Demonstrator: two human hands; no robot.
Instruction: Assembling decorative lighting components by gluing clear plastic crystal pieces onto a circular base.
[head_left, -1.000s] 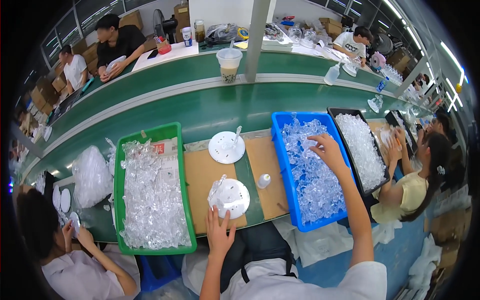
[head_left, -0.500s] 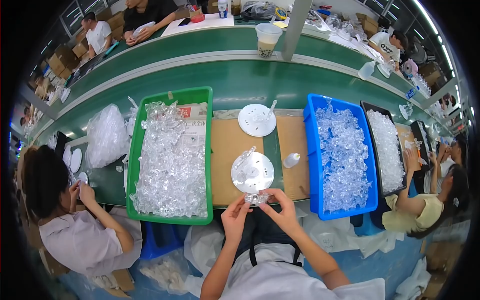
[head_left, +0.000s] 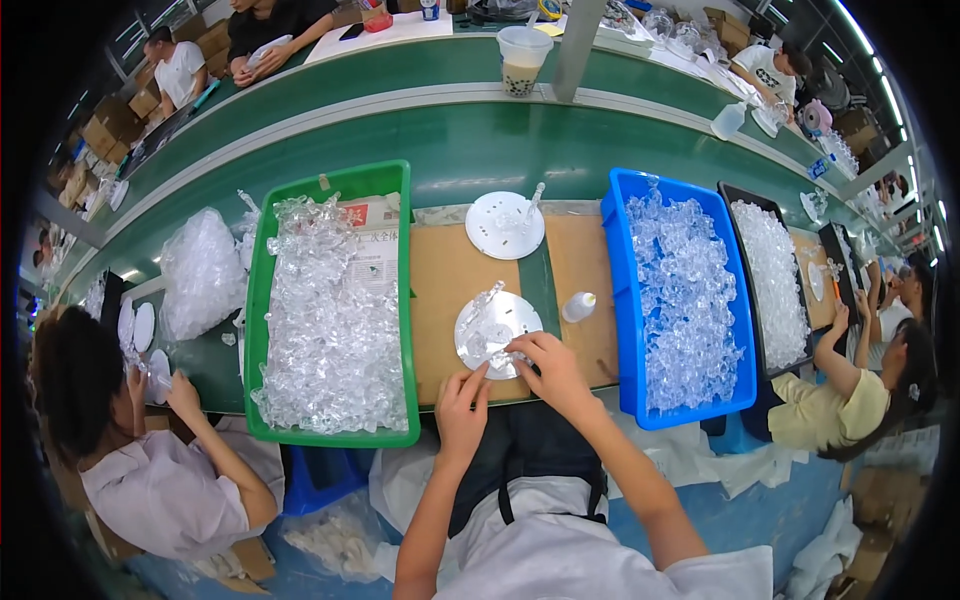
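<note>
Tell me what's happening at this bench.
A person's bare left hand and right hand meet at the near side of a round white disc bearing clear, glassy pieces; whether either grips one is unclear. A second round white disc lies beyond. A rectangular green tray at left and a rectangular blue tray at right hold many more clear pieces.

And here's the green desk (head_left: 450, 182), bearing a green tray (head_left: 407, 300), brown cardboard (head_left: 440, 285), a blue tray (head_left: 622, 300), a black tray (head_left: 789, 367), a plastic bag (head_left: 203, 275)!
</note>
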